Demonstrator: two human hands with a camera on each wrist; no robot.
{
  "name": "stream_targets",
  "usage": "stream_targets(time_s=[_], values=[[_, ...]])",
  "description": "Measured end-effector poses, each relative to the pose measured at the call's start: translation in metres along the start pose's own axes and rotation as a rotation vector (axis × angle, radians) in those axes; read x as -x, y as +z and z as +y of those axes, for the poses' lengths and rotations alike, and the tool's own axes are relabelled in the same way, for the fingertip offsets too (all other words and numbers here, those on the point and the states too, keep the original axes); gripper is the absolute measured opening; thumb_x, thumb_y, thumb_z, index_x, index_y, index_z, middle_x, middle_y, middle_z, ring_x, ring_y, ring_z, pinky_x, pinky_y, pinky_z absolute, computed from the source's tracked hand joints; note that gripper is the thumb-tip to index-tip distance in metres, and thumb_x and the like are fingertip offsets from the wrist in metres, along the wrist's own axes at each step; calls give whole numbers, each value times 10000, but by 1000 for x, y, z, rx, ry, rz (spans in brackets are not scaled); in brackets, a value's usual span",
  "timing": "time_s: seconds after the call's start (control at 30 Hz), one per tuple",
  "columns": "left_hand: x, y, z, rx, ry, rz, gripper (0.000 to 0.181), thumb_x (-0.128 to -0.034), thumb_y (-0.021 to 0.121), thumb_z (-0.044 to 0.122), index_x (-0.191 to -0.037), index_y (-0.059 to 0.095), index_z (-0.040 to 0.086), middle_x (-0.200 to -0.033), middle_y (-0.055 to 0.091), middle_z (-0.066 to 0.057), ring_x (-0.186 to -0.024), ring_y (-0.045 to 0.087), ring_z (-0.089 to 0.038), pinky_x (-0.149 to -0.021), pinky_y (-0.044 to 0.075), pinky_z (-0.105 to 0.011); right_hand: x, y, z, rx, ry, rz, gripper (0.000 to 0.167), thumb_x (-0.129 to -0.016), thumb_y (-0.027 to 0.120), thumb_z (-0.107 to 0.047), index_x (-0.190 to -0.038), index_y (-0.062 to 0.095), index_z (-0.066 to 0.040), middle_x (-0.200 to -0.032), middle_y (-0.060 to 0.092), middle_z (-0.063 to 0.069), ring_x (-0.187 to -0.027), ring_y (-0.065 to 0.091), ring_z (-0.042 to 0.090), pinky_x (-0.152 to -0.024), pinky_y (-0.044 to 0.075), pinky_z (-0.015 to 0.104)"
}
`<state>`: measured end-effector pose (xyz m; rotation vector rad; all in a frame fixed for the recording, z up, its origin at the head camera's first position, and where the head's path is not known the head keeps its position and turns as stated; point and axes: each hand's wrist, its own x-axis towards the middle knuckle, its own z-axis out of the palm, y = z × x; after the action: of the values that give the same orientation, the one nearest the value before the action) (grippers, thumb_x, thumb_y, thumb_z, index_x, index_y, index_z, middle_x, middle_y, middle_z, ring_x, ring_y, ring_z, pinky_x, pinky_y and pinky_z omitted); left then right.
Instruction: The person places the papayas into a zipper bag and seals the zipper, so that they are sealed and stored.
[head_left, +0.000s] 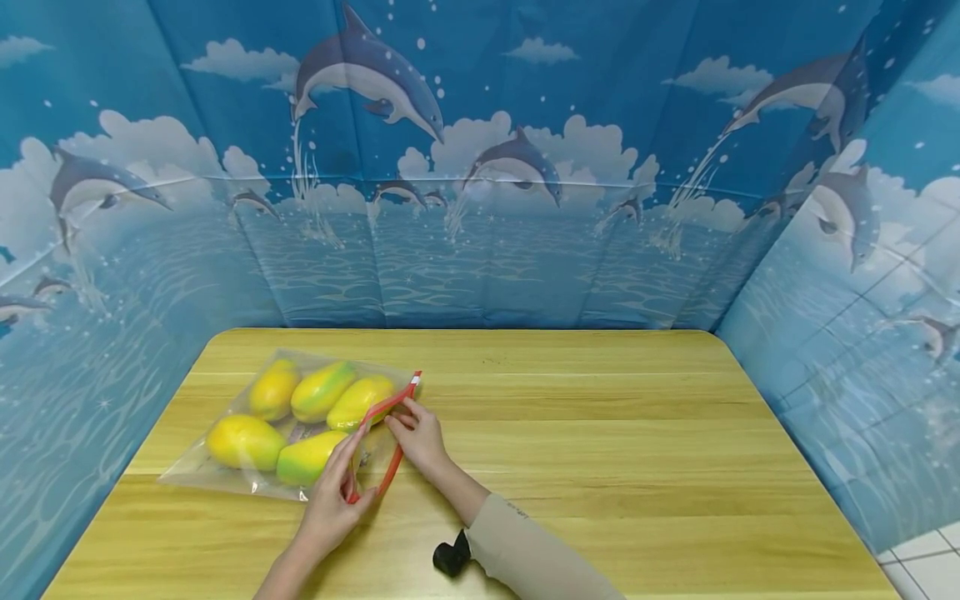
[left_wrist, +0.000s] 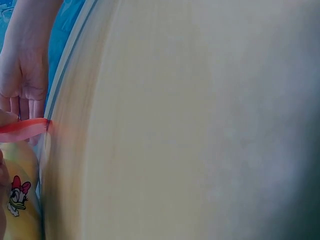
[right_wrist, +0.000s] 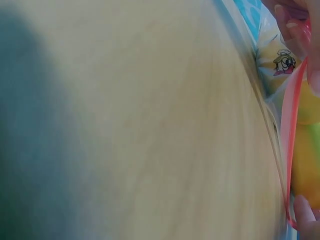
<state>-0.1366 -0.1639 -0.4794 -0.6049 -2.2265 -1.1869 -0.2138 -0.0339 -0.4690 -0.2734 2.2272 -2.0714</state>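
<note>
A clear zip bag (head_left: 187, 477) with a red zip edge lies on the left half of the table, holding several yellow-green mangoes (head_left: 243, 442). My left hand (head_left: 330, 504) grips the bag at its near side by the mouth, fingers along the upper lip and thumb low at the red edge. My right hand (head_left: 422, 437) pinches the bag's mouth farther along, near the middle of the red zip (right_wrist: 295, 100). Between the hands the two red lips stand apart. A cartoon duck print (left_wrist: 19, 196) shows on the bag. Some fingertips are hidden.
The wooden table (head_left: 637, 450) extends to the right of the bag. A small black object (head_left: 452, 557) is beside my right sleeve (head_left: 532, 550). A dolphin-print curtain (head_left: 487, 233) surrounds the table's back and sides. Floor tiles (head_left: 930, 558) show at lower right.
</note>
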Motion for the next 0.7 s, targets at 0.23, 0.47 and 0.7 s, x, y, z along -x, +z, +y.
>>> stream_targets(time_s=[0.23,0.47,0.7], values=[[0,0,0,-9,2,7,863,-464,696,-300,-1262,413,-136,-1170,470,-294,-444,346,-81,-420,287,-65,-7,-3,17,-35,0,89,310,-845,550,39,-1137,539,146,-1098,566,290,-914,605,386,-687,534,272],[-1,0,2,-1,-2,8,865,-455,684,-310,-1259,414,-140,-1173,468,-296,-434,355,-122,-415,294,-76,-30,-16,33,-28,-22,308,163,-835,580,-10,-985,585,56,-878,599,123,-702,573,165,-590,471,194],[3,3,-6,-10,-8,8,897,-451,693,-305,-1281,410,-118,-1210,464,-275,-441,354,-109,-419,299,-77,-50,-23,27,29,11,294,379,-832,652,-149,-1153,548,24,-961,587,136,-804,579,204,-695,505,273]])
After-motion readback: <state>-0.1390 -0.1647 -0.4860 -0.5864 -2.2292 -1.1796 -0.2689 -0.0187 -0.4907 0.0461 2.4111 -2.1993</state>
